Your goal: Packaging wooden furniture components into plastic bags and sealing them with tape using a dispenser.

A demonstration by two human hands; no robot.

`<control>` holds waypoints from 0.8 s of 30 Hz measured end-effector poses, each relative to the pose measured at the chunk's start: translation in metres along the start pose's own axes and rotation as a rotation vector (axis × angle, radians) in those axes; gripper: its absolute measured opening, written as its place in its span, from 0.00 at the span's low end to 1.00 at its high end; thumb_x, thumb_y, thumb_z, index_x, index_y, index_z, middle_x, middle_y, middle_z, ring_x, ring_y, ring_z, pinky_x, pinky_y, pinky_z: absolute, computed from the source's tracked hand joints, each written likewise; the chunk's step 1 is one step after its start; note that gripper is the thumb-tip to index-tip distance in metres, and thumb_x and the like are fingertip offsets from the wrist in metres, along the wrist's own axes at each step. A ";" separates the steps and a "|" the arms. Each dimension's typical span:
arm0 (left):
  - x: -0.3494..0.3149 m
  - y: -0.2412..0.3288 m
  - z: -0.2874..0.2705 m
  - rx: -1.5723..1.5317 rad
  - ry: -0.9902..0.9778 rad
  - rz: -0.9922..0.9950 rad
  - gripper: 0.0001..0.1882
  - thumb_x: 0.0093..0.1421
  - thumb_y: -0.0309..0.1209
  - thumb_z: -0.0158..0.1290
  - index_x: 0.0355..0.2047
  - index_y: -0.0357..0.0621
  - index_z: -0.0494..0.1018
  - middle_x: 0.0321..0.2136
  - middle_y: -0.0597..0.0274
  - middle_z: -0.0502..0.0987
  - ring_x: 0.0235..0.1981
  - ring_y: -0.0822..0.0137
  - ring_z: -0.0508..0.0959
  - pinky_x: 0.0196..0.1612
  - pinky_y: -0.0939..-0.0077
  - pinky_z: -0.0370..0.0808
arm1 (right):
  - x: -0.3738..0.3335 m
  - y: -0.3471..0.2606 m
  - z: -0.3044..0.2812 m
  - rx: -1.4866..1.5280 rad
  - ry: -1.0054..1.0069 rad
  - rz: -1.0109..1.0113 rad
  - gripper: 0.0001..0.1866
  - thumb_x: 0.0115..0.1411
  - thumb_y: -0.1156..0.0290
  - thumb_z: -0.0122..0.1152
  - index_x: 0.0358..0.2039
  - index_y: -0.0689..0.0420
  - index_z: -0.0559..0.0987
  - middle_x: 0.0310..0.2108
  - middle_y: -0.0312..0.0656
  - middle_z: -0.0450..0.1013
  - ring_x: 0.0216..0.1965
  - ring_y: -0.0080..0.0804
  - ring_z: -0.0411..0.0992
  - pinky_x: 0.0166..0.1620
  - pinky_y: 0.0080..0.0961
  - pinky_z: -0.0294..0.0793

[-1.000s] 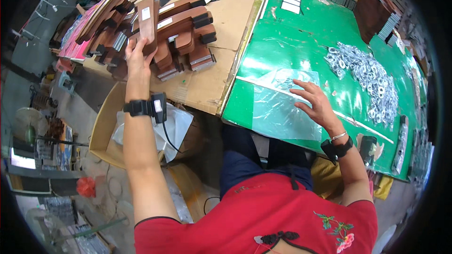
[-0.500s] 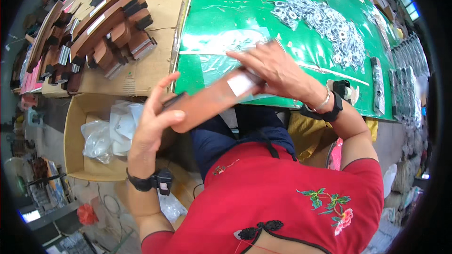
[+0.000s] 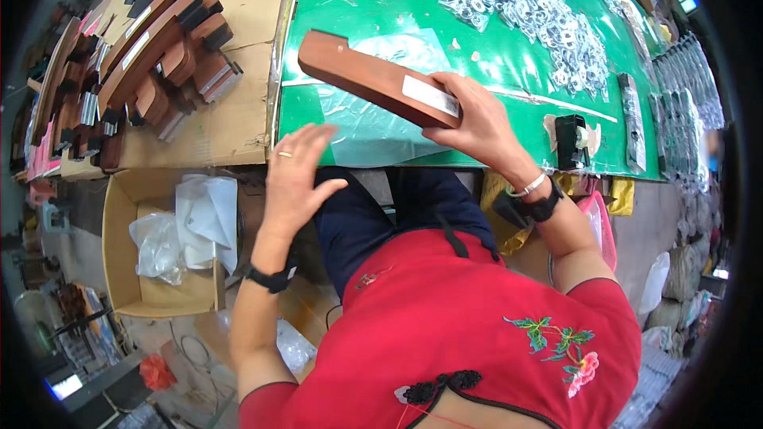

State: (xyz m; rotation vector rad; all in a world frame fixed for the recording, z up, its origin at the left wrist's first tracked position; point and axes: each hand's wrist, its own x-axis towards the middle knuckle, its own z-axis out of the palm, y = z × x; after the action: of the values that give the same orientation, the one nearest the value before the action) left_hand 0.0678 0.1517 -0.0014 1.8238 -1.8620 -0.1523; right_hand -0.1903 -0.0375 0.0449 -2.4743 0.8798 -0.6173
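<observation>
My right hand [image 3: 474, 125] grips one end of a brown, wood-coloured bar [image 3: 358, 74] with a raised, hooked far end and a white label [image 3: 430, 96] on its side. The bar slants up to the left above the green table [image 3: 366, 0]. Beneath it a clear plastic bag [image 3: 358, 137] lies flat at the table's near edge. Apart from the bar, my left hand [image 3: 298, 179] hovers just off that edge, its fingers stretched and nothing in them.
Similar brown pieces [image 3: 143, 52] are stacked on cardboard [image 3: 250, 95] at the left. Small bagged metal parts [image 3: 548, 28] form a heap at the back right. A black tape dispenser [image 3: 570, 141] stands near the right edge. Below left, a cardboard box [image 3: 123, 270] holds plastic bags [image 3: 208, 218].
My left hand has let go of the bar and dropped a little toward me. In my right hand the bar has turned, its free end now up and farther away over the table.
</observation>
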 end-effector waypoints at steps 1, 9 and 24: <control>0.000 0.004 0.010 0.148 -0.050 0.062 0.42 0.48 0.37 0.70 0.64 0.52 0.69 0.61 0.61 0.73 0.67 0.56 0.67 0.70 0.53 0.59 | 0.008 -0.004 0.007 0.000 0.018 0.004 0.35 0.44 0.62 0.77 0.54 0.55 0.74 0.46 0.48 0.78 0.49 0.49 0.76 0.50 0.41 0.75; 0.001 -0.011 0.051 0.076 0.080 0.159 0.18 0.49 0.28 0.66 0.42 0.48 0.77 0.49 0.65 0.78 0.52 0.59 0.77 0.57 0.59 0.71 | 0.012 0.020 0.063 -0.197 -0.015 -0.071 0.36 0.43 0.57 0.79 0.53 0.53 0.75 0.41 0.45 0.77 0.45 0.48 0.75 0.49 0.41 0.74; 0.136 -0.025 0.080 -0.375 0.295 0.082 0.08 0.57 0.30 0.62 0.36 0.42 0.81 0.40 0.54 0.82 0.44 0.50 0.80 0.46 0.59 0.76 | -0.004 -0.001 -0.001 0.282 0.113 0.107 0.42 0.40 0.59 0.83 0.56 0.60 0.75 0.47 0.49 0.79 0.48 0.46 0.78 0.52 0.35 0.76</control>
State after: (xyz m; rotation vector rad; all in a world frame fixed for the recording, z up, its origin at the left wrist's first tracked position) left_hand 0.0618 -0.0023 -0.0418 1.4275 -1.5765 -0.1793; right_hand -0.1929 -0.0342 0.0455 -2.1441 0.8933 -0.7918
